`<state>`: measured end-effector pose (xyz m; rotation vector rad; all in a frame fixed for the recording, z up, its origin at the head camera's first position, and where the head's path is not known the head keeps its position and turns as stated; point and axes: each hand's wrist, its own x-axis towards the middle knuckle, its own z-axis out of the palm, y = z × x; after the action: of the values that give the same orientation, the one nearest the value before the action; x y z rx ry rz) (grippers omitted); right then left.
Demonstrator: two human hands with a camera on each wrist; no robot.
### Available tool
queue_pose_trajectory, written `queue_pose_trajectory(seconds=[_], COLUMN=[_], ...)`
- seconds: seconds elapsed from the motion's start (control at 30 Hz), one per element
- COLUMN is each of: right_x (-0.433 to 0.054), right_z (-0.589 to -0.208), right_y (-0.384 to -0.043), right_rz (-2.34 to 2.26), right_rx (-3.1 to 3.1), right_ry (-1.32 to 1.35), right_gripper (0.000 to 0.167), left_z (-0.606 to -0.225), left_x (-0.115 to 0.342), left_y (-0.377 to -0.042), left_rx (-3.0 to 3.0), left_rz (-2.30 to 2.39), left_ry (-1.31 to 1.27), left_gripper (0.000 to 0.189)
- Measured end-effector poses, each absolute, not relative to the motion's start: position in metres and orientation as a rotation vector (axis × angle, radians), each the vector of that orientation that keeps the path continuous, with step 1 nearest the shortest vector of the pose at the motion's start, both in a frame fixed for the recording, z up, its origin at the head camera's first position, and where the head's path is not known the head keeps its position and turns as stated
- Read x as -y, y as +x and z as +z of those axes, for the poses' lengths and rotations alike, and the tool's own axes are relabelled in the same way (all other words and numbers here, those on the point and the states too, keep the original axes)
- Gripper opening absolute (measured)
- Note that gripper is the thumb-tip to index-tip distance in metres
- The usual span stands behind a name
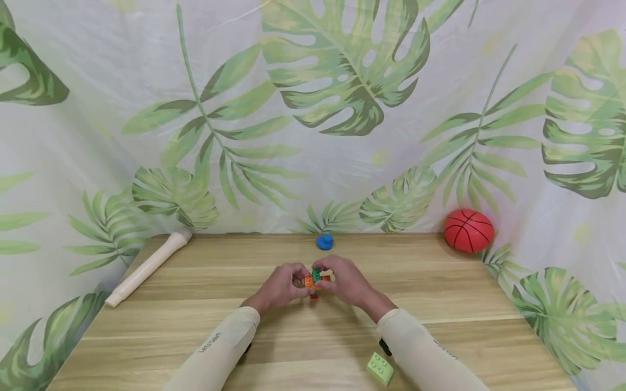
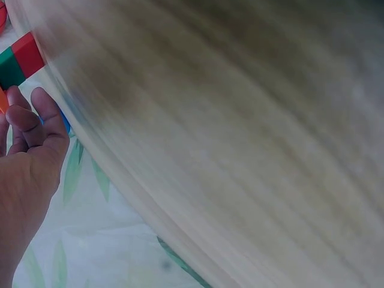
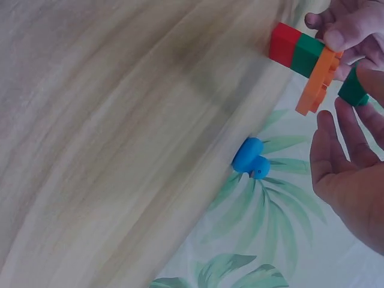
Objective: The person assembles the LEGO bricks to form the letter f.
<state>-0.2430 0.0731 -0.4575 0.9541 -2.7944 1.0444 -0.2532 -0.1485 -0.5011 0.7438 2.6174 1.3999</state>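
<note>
My left hand [image 1: 282, 285] grips one end of a long orange toy brick [image 3: 314, 87], its thumb laid on the brick's edge in the right wrist view. The orange brick is joined to a green brick [image 3: 306, 55], which sits on a red brick [image 3: 284, 44] touching or just above the tabletop. Between thumb and fingers, my right hand [image 1: 346, 279] pinches a separate small green brick [image 3: 352, 90] on the studded side of the orange one. A narrow gap shows between them in the right wrist view. In the left wrist view, only part of the left hand [image 2: 33, 150] appears.
A light green brick [image 1: 380, 369] lies near the right forearm. At the table's back edge sits a blue rubber duck [image 1: 324, 241]. A red ball [image 1: 468, 231] occupies the back right corner, and a long pale tube [image 1: 149, 267] lies along the left side of the wooden table [image 1: 313, 347].
</note>
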Motion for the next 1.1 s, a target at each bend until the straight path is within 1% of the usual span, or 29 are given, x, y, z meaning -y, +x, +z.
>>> queue_pose_trajectory(seconds=[0.27, 1.1], right_x=[-0.0750, -0.0677], right_z=[-0.4629, -0.4578], right_y=[-0.2442, -0.2471], right_rz=[0.942, 0.935], right_rx=[2.810, 2.842], right_ry=[0.970, 0.947], right_gripper=[0.034, 0.030], left_z=[-0.5015, -0.5043], left_x=[0.1480, 0.1493], left_y=[-0.2532, -0.2553], left_rx=[-2.612, -2.602], left_rz=[1.408, 1.401], left_ry=[0.718, 0.712], left_gripper=[0.018, 0.019])
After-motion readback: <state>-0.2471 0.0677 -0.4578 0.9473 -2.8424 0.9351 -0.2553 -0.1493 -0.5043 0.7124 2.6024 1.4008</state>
